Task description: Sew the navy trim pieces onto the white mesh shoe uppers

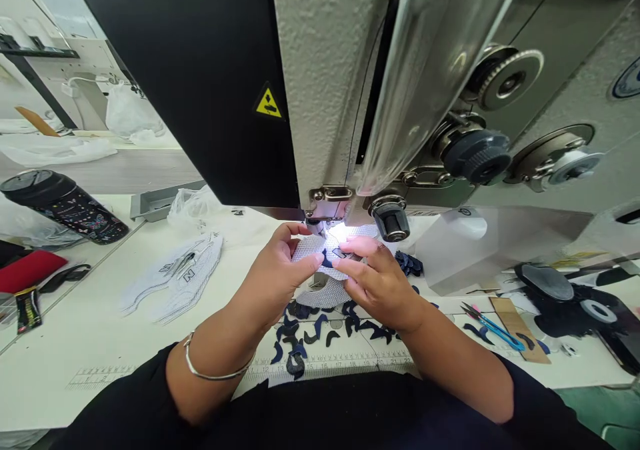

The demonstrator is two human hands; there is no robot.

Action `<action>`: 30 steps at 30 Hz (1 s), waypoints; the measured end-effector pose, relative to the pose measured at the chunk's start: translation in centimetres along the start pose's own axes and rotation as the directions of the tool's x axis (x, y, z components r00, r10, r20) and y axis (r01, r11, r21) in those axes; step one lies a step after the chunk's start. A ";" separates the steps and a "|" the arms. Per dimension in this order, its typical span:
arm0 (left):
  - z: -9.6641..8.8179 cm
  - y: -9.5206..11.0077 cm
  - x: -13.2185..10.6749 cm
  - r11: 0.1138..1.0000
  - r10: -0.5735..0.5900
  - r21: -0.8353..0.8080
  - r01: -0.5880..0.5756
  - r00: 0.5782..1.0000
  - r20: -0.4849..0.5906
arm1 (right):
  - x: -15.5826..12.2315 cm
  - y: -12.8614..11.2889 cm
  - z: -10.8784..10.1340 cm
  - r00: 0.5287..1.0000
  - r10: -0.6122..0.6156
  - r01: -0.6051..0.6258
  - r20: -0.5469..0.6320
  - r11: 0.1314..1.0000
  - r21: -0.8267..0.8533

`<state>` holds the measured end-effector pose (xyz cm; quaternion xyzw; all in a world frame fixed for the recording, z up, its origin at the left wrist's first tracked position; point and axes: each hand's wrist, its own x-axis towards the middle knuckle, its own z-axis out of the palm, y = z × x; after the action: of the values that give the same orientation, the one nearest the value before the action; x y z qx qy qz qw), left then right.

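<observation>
While L hand pinches wht. mesh, thumb atop, R hand arches over it, grip unclear.

The mesh cloth looks matt and coarsely textured; crescent scraps near the front edge of the smooth worktop appear matt, felt-like. The machine body is pebbly, its ridged knob shiny metal, the tumbler glossy.

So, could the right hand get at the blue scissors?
Probably yes: nothing tall seems to stand between the right hand and the blue scissors, though it must first leave the white mesh piece.
</observation>
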<state>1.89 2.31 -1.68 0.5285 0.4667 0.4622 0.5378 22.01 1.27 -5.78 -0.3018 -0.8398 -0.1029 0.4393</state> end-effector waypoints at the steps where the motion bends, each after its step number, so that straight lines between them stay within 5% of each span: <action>1: 0.1 0.2 0.1 1.000 -0.005 0.006 0.005 1.000 -0.012 | 0.0 0.0 0.1 1.000 0.003 -0.003 -0.012 1.000 -0.011; 5: 0.5 1.1 0.9 1.000 -0.017 -0.003 0.016 0.998 -0.053 | 0.4 0.0 0.1 0.997 0.028 -0.030 -0.075 0.999 -0.028; 15: 0.7 2.1 1.7 0.993 -0.012 -0.111 0.025 0.994 0.110 | 1.5 0.3 -0.2 0.993 0.095 -0.093 -0.071 0.995 0.036; 30: 1.3 1.6 1.3 0.986 -0.065 -0.155 0.059 0.997 -0.034 | 1.6 0.9 -0.5 0.991 0.125 -0.121 -0.041 0.989 0.086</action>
<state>3.31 3.46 -0.05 0.4613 0.4563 0.4900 0.5821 22.18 2.48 -4.29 -0.3320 -0.8127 -0.0474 0.4765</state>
